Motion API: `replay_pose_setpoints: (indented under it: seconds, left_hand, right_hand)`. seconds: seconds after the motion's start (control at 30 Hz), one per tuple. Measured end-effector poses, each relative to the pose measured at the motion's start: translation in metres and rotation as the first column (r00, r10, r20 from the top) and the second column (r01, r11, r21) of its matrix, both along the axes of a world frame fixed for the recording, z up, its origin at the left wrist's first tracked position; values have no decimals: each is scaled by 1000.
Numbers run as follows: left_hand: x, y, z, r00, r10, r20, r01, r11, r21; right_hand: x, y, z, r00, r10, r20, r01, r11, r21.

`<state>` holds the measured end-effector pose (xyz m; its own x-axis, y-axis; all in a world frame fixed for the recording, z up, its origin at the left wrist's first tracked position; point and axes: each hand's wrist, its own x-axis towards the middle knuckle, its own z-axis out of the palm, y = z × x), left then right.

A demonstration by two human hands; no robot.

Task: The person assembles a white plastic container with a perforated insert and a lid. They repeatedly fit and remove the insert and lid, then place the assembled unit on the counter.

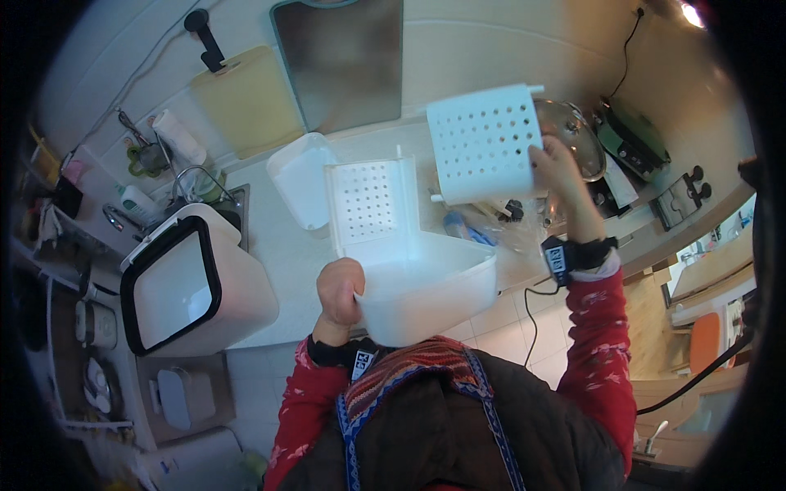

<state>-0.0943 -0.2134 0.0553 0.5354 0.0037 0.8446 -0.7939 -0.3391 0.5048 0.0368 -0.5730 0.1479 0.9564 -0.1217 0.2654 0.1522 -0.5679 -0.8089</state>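
My left hand (339,292) is closed around the near-left edge of a white plastic tub (430,307), tilted close to my body. A white panel with rows of round holes (366,200) stands at the tub's far left side; I cannot tell whether it is fixed to it. My right hand (558,169) grips the right edge of a second white perforated panel (483,146), raised above the counter. That panel has small pegs at its corners and is apart from the tub.
A large white bin with a black rim (214,303) stands left, near the sink (237,214). A white tray (301,176) lies on the counter. Behind are cutting boards (250,102). At right are a glass pot lid (571,135), a plastic bag (517,233) and a dark green appliance (630,139).
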Motion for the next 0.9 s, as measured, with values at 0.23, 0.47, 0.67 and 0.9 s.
replay_pose_setpoints:
  seconds: [0.23,0.47,0.67,0.9]
  left_hand:
    - [-22,30,38,994,-61,95,57,997,47]
    - [-28,63,52,989,-73,128,62,994,89]
    - [-31,104,83,916,-378,-134,371,926,-71]
    - [-13,67,132,835,-513,-200,549,805,225]
  right_hand:
    - [27,25,-127,971,-155,-179,115,969,-220]
    - [56,75,-191,836,25,-549,68,987,148]
    - [13,116,-51,936,304,178,-115,739,-663]
    - [0,223,39,293,909,296,-67,328,-942]
